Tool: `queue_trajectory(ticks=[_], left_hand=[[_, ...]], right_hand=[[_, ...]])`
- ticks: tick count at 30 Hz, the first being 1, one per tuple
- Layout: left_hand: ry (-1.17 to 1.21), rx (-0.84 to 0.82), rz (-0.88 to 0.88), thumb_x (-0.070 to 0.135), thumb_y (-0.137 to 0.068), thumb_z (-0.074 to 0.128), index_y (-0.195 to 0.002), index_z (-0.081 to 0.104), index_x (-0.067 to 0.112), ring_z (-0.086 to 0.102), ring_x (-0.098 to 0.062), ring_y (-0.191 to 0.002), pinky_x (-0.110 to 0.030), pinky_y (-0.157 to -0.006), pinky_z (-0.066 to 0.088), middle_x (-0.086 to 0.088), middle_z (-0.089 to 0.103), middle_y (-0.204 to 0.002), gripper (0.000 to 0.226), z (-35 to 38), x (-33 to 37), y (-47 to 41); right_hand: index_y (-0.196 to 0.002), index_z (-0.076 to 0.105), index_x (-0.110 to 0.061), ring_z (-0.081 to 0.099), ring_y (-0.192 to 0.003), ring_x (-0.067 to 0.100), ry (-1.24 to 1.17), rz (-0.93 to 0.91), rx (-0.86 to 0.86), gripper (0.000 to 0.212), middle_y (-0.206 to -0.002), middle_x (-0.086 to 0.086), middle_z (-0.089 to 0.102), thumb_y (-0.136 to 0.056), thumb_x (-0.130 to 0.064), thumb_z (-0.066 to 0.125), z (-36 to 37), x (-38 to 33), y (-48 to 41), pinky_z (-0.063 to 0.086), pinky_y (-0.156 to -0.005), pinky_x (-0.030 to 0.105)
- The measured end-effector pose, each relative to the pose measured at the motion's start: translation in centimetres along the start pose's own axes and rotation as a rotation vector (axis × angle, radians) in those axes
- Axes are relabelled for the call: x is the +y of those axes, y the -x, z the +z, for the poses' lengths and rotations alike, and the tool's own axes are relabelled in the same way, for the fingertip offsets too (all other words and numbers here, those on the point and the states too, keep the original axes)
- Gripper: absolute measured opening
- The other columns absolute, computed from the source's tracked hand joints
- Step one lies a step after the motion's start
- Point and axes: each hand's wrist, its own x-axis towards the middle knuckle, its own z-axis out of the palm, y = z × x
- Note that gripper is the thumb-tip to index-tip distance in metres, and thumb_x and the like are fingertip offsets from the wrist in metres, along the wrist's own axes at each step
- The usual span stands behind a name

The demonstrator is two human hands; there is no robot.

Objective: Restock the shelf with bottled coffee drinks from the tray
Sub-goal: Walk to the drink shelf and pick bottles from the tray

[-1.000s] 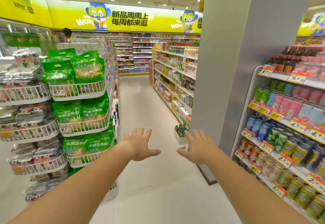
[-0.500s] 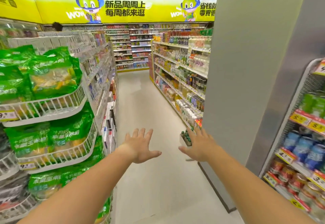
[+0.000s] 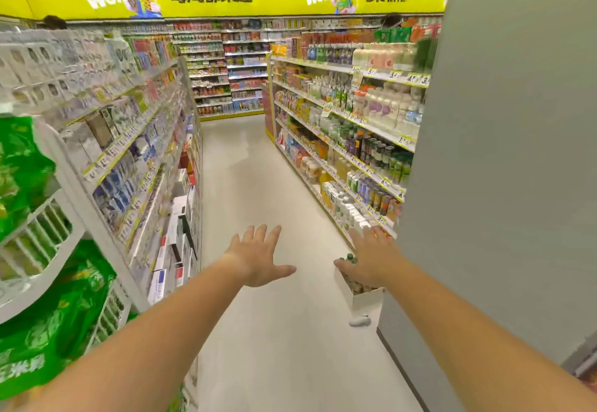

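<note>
A white cardboard tray (image 3: 363,301) sits on the floor beside the grey pillar (image 3: 504,159), holding small bottles with green caps (image 3: 349,258). My right hand (image 3: 371,259) is stretched out, fingers spread, in front of the tray and hiding most of it; I cannot tell if it touches the tray. My left hand (image 3: 258,258) is held out over the aisle floor, fingers apart, holding nothing. The drinks shelf (image 3: 349,159) runs along the right of the aisle behind the pillar.
Shelves of boxed goods (image 3: 139,153) line the left side, with wire baskets of green snack bags (image 3: 48,308) at the near left. The pale floor aisle (image 3: 258,185) runs ahead to a back wall of shelves under a yellow banner.
The view has moved forward and left round the pillar; the right-hand can shelf has gone out of view. The tray looks nearer and larger. Both hands stay outstretched and spread.
</note>
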Motion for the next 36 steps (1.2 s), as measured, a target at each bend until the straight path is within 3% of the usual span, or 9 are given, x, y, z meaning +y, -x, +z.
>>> queue_trajectory(ticks=[12,22,28,32,36], left_hand=[[-0.135,-0.014,0.213,0.081,-0.084,0.033,-0.157,-0.008,0.024,0.000,-0.031,-0.151,-0.053,-0.120,0.010,-0.008,0.000,-0.165,0.100,-3.9,-5.9,-33.9],[-0.205,-0.024,0.560,0.081,-0.083,0.034,-0.156,-0.008,0.023,0.000,-0.031,-0.151,-0.056,-0.119,0.011,-0.009,0.001,-0.165,0.103,-2.1,1.9,-59.4],[-0.297,0.035,0.732,0.082,-0.082,0.032,-0.157,-0.006,0.021,0.003,-0.033,-0.151,-0.056,-0.118,0.017,-0.010,0.003,-0.165,0.104,-2.0,5.8,-72.5],[-0.321,-0.051,0.829,0.085,-0.080,0.030,-0.156,-0.010,0.023,0.003,-0.032,-0.151,-0.056,-0.118,0.016,-0.009,0.002,-0.165,0.106,0.1,7.9,-79.8],[-0.383,-0.106,0.929,0.085,-0.081,0.028,-0.156,-0.014,0.024,-0.002,-0.030,-0.152,-0.054,-0.120,0.010,-0.009,-0.004,-0.166,0.105,1.8,9.7,-88.1]], right_hand=[[-0.158,0.001,-0.028,0.002,-0.151,0.034,-0.178,0.219,0.030,0.093,-0.166,0.010,0.005,-0.086,-0.076,0.034,1.1,3.4,-27.2,0.013,-0.120,0.052],[-0.158,0.000,-0.025,-0.003,-0.152,0.034,-0.297,0.519,-0.007,0.090,-0.166,0.012,-0.001,-0.091,-0.072,0.036,5.0,13.4,-43.3,0.005,-0.120,0.049],[-0.158,0.003,-0.026,0.001,-0.152,0.030,-0.382,0.639,0.013,0.092,-0.166,0.010,0.005,-0.088,-0.074,0.038,7.4,17.6,-51.8,0.010,-0.121,0.048],[-0.158,-0.005,-0.027,-0.004,-0.153,0.029,-0.444,0.742,-0.033,0.095,-0.166,0.011,-0.006,-0.088,-0.076,0.036,9.7,19.3,-55.7,0.008,-0.122,0.048],[-0.158,-0.005,-0.030,-0.002,-0.153,0.030,-0.479,0.877,-0.031,0.100,-0.166,0.009,-0.003,-0.083,-0.083,0.034,12.7,21.0,-61.5,0.008,-0.122,0.047]])
